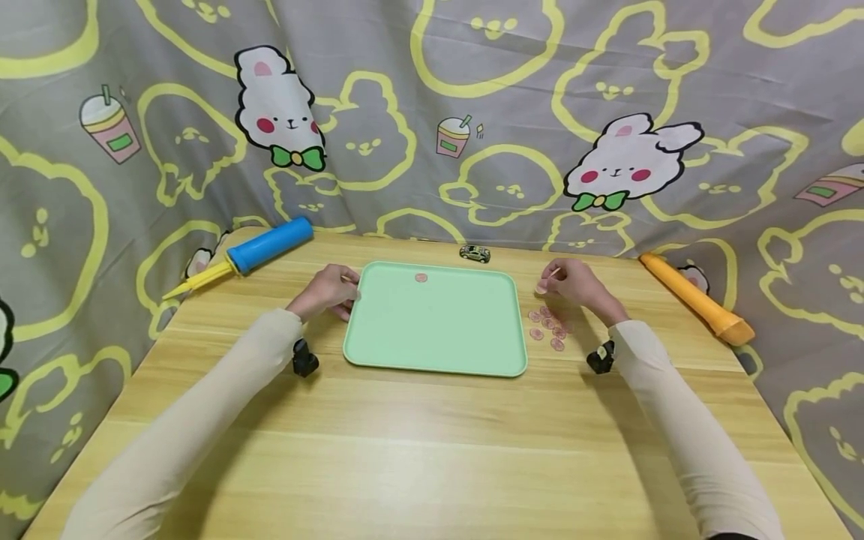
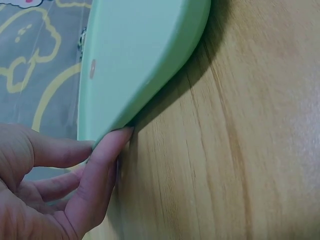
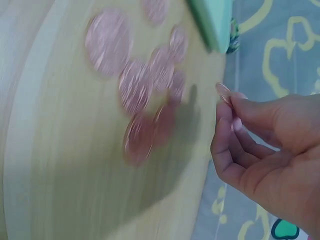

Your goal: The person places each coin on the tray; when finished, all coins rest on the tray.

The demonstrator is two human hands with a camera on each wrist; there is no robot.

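Note:
A light green rectangular tray lies on the wooden table, with one copper-coloured coin near its far rim. My left hand pinches the tray's left edge between thumb and finger, as the left wrist view shows. To the right of the tray, my right hand is raised over the table and pinches a coin at its thumb and fingertips. Several more coins lie in a loose, partly overlapping cluster on the table, just below that hand; they look blurred in the right wrist view.
A small toy car stands behind the tray. At the back left lies a blue and yellow hand pump. An orange tube-like object lies along the right edge. A patterned curtain hangs around the table's back and sides.

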